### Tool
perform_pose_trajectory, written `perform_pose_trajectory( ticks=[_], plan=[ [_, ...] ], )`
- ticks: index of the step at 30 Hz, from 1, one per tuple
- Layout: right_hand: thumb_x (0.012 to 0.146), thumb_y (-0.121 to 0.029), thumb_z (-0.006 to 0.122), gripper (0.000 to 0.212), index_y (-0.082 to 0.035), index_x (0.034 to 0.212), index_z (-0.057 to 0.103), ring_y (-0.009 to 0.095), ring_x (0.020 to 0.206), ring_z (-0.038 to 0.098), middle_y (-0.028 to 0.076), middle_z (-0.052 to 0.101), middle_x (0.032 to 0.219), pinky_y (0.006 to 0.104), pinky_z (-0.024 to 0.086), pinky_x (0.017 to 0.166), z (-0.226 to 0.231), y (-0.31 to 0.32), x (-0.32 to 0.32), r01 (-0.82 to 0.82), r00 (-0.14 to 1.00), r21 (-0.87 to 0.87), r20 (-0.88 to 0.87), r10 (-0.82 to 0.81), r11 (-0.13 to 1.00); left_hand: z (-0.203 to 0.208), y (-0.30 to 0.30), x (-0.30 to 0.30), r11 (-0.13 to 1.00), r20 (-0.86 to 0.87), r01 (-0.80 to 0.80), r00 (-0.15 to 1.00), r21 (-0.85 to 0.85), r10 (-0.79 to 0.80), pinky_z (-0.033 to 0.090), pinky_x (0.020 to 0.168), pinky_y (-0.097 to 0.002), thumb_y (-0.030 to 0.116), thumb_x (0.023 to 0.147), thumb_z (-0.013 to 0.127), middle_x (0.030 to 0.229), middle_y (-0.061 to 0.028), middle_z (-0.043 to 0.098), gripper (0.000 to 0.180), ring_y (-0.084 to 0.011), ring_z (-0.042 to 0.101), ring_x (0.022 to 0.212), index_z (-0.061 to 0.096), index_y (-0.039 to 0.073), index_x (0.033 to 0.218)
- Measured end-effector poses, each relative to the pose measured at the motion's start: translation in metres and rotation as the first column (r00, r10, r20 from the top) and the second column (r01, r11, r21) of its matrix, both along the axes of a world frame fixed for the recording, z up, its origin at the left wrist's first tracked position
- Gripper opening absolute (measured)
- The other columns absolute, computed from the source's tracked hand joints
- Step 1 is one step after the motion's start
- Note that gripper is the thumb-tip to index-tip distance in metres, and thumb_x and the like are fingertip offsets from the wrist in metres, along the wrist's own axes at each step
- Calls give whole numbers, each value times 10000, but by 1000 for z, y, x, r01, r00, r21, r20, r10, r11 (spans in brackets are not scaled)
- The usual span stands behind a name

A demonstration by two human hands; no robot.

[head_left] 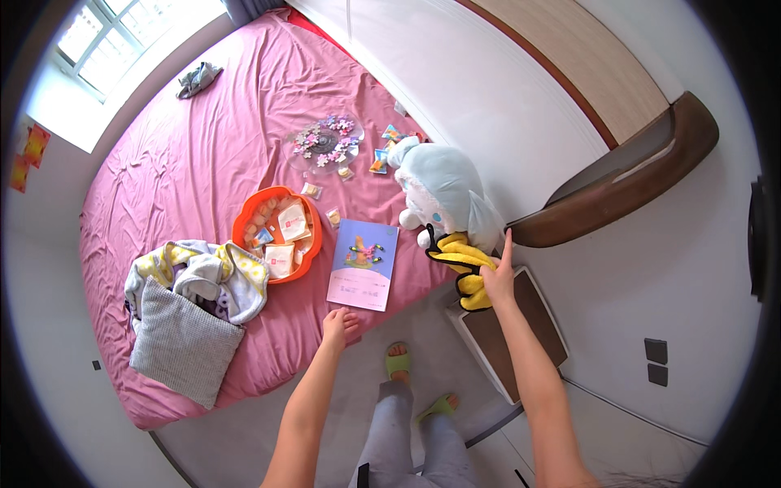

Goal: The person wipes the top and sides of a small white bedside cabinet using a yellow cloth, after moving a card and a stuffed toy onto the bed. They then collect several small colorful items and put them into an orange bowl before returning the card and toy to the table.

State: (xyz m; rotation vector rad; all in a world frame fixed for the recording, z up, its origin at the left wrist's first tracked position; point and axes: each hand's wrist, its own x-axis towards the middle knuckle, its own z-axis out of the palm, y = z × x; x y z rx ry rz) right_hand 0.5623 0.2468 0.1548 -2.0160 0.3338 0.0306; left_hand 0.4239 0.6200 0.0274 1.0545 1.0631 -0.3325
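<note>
Where the bed with the wrinkled pink sheet (187, 171) runs out at its right-hand edge, a low white-sided cabinet with a brown top (492, 333) stands beside it. On the bed, by that edge, a large pale blue and white plush toy (447, 183). A flat blue and pink book with a printed cover (363, 265) lies near the bed's near edge.

Just below the toy, by the bed's right-hand edge: a yellow cloth with black edging (462, 252), bunched in loose folds. Whether it touches the toy, cannot tell. Judged by look: light, soft, limp, no fragility; thick enough not to slip readily. Best hold probably the gathered folds on the cabinet side; the thin black border would likely let the rest sag.

Right grip (499, 276): closed on those folds, index finger extended clear of them; thumb placement partly hidden. Left grip (338, 325): relaxed, fingers slightly bent, nothing visible in it, at the bed's near edge just below the book. Contact with the sheet, cannot tell.
</note>
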Motion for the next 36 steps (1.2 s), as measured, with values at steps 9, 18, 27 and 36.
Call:
perform_pose_trajectory(
  ticks=[9,18,27,36],
  plan=[
    [776,47,439,701,-63,1467,473,168,1107,592,91,559,1378,257,473,907,0,-61,-136,211,976,542,-77,-202,814,11,-83,-40,955,-8,294,956,39,-294,548,674,-316,194,968,537,915,-106,709,195,-178,681,797,607,45,1074],
    [967,-39,385,506,-85,1471,383,267,1266,501,121,507,1383,374,396,1069,-100,-172,-336,861,485,425,-526,-699,278,-28,-254,-80,767,-15,637,770,74,-638,527,663,-300,172,954,583,922,-87,704,149,-171,681,766,649,51,1008],
    [914,-185,607,627,-28,1471,365,419,1399,321,253,315,1509,465,252,1169,-165,-266,-405,766,614,-181,-80,-785,617,-125,-367,-97,336,13,697,425,633,-905,511,800,-404,197,952,606,1015,-94,694,206,-247,628,954,654,42,1079],
    [889,-492,636,783,-186,1545,339,436,1489,169,270,143,1616,588,197,1162,-301,-320,-366,483,720,-707,-14,-694,516,-209,-364,33,-130,-143,78,193,988,-971,386,1036,-521,229,997,545,1369,-204,535,424,-360,471,1292,514,88,1396]
  ],
)
